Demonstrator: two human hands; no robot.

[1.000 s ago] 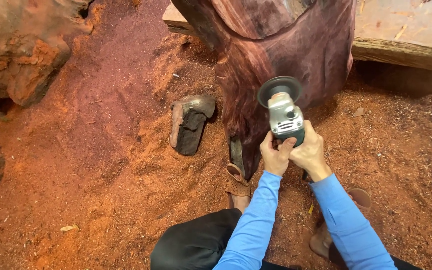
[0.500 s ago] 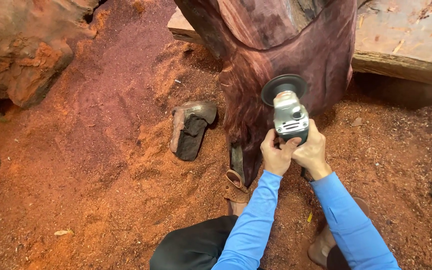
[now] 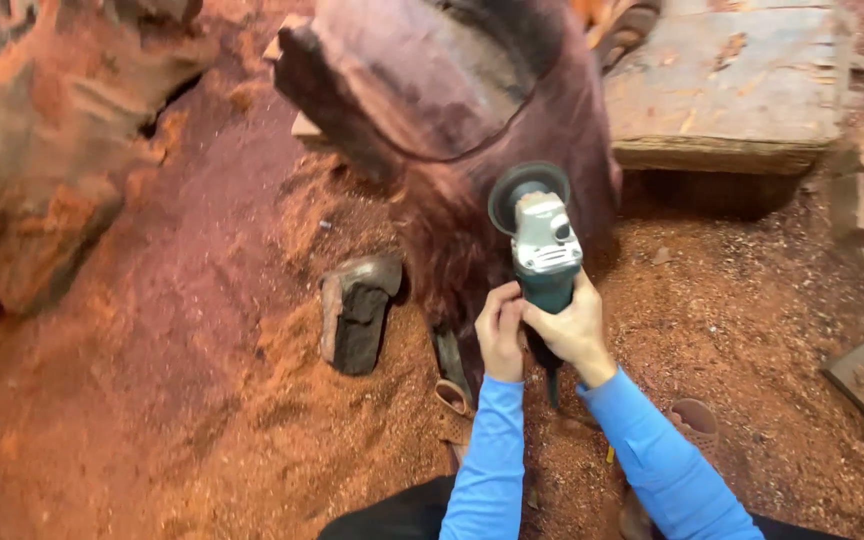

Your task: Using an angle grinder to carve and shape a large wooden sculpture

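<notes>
**Grinder against the dark carving**

Both my hands stay clamped on the angle grinder [image 3: 542, 250]: left hand [image 3: 501, 335] at 9 o'clock of its handle, right hand [image 3: 574, 330] at 3. Its disc has edged higher up the purple-brown carved wood [image 3: 422, 90]. Open sawdust floor [image 3: 182, 400] lies toward 9 o'clock; a wood chunk [image 3: 357, 310] sits near there, a slab [image 3: 732, 80] at 1.

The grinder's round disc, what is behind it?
Behind the grinder disc is the dark reddish carved wood block. Both hands, left and right, grip the handle; the contact spot is hidden by the guard.
</notes>
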